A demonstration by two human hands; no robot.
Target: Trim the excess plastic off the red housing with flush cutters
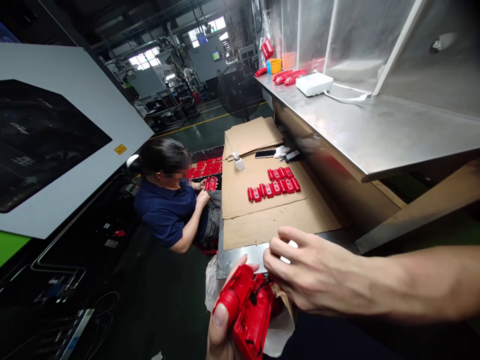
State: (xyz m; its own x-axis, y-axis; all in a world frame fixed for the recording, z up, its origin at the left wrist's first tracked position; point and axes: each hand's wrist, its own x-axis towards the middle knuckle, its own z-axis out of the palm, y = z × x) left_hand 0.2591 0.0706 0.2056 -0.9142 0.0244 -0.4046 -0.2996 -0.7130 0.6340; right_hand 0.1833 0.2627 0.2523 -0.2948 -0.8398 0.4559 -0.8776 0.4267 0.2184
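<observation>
Steel shelf (pixel 412 115) slanting across the upper right, fan (pixel 240 90) at upper centre, and cardboard (pixel 262 227) spread mid-frame with two rows of red parts (pixel 275 187) on it. Left of that sits a co-worker (pixel 165 215), head bent over another red piece (pixel 210 183).

Down at bottom centre, here's the casing (pixel 257 320)! Left hand (pixel 220 332) has it gripped, thumb pressed along the ribbed barrel. Right hand (pixel 303 272) comes in from the right edge, fingers curled, tips right up at the casing's upper right end; whether they pinch anything, I can't tell, though some white shows between them. So the casing lies below and left of the right hand, within the left one's grasp.

Long axis? Steep, lower left to upper right, top end aimed up at the right fingertips, open hollow side facing the camera.
</observation>
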